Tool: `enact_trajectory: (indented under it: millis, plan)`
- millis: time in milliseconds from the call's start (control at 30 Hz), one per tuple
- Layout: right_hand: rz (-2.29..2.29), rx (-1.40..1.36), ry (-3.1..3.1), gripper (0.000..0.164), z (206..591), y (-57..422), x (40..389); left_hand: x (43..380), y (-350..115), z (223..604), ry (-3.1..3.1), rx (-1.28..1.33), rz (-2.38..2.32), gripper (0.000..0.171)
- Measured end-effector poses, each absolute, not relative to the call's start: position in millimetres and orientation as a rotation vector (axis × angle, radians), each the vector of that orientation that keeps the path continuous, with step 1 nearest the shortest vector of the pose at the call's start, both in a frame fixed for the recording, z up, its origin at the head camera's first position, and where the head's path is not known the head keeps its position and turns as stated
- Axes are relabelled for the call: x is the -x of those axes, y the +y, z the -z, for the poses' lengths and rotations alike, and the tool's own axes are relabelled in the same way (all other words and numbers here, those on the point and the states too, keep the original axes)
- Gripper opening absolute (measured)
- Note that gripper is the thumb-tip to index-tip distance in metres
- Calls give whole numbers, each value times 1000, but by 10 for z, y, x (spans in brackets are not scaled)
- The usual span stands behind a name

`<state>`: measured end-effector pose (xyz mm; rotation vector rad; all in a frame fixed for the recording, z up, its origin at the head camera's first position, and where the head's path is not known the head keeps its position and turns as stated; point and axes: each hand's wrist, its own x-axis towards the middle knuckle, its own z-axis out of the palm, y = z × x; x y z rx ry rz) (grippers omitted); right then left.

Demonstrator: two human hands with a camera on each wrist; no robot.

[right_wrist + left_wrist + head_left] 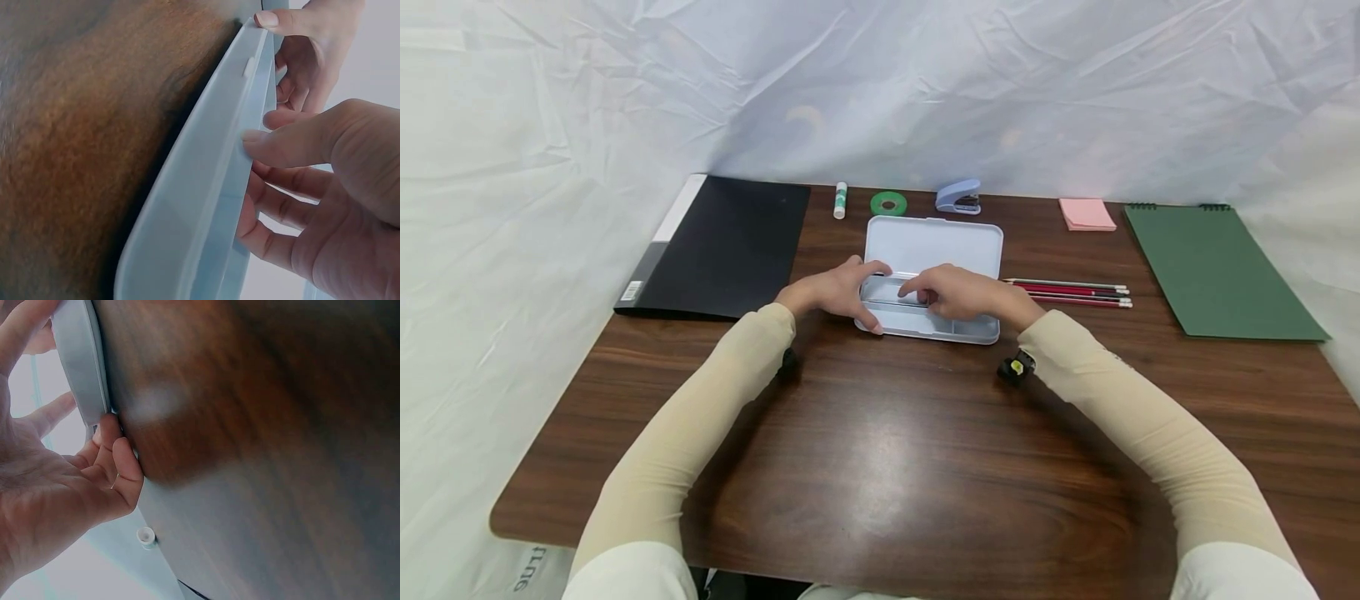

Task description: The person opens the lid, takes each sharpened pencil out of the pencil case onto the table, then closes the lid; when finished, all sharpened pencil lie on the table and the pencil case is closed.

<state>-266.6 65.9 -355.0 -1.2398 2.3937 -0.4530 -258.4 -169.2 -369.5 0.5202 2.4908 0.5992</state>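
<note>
An opened pale blue-white pencil case [975, 328] lies on the table, its lid [934, 247] tipped back on the far side. My left hand [841, 290] grips its left end, thumb at the near edge and fingers at the back; the left wrist view shows these fingers [109, 447] against its edge. Over the inside of the case is my right hand [962, 293], index finger extended onto the inner tray [882, 291] and the other fingers bent. In the right wrist view, the right thumb [281, 147] reaches over the near wall [181, 181]. The right palm hides part of the inside.
Several pencils [1075, 292] lie just right of the case. Behind it are a glue stick [840, 201], green tape roll [880, 209] and blue stapler [957, 198]. A black folder [737, 242] lies left; pink sticky notes [1086, 214] and a green spiral notebook [1225, 275] lie right.
</note>
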Motion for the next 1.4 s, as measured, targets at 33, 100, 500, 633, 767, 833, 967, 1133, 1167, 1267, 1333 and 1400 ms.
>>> enact_trajectory:
  millis: [33, 100, 500, 633, 767, 833, 967, 1133, 1167, 1267, 1333, 1400]
  plan:
    - [448, 1246, 2393, 48, 3550, 656, 2666, 2584, -1691, 3697, 2489, -518, -600, 97]
    - [438, 1258, 2394, 48, 3551, 651, 2667, 2582, -1689, 3697, 2488, -514, -598, 98]
    - [502, 1261, 2341, 50, 3580, 689, 2740, 2570, -1684, 3679, 2487, -507, -593, 97]
    - [529, 1258, 2323, 50, 3587, 708, 2765, 2576, -1684, 3687, 2490, -507, -595, 98]
    - [534, 1259, 2302, 49, 3579, 714, 2779, 2578, -1688, 3683, 2492, -506, -593, 97]
    - [529, 1263, 2295, 49, 3576, 710, 2785, 2578, -1689, 3680, 2490, -506, -594, 97]
    - [519, 1279, 2291, 47, 3563, 693, 2789, 2577, -1691, 3675, 2484, -503, -595, 97]
    - [521, 1265, 2299, 45, 3529, 692, 2770, 2587, -1699, 3690, 2479, -499, -596, 96]
    - [522, 1260, 2301, 45, 3519, 695, 2766, 2590, -1700, 3694, 2479, -499, -596, 96]
    - [515, 1252, 2305, 44, 3503, 710, 2768, 2593, -1705, 3696, 2482, -496, -597, 96]
    - [510, 1258, 2307, 44, 3501, 726, 2778, 2594, -1706, 3695, 2483, -494, -597, 97]
    - [508, 1262, 2311, 43, 3497, 745, 2784, 2590, -1708, 3693, 2483, -493, -596, 97]
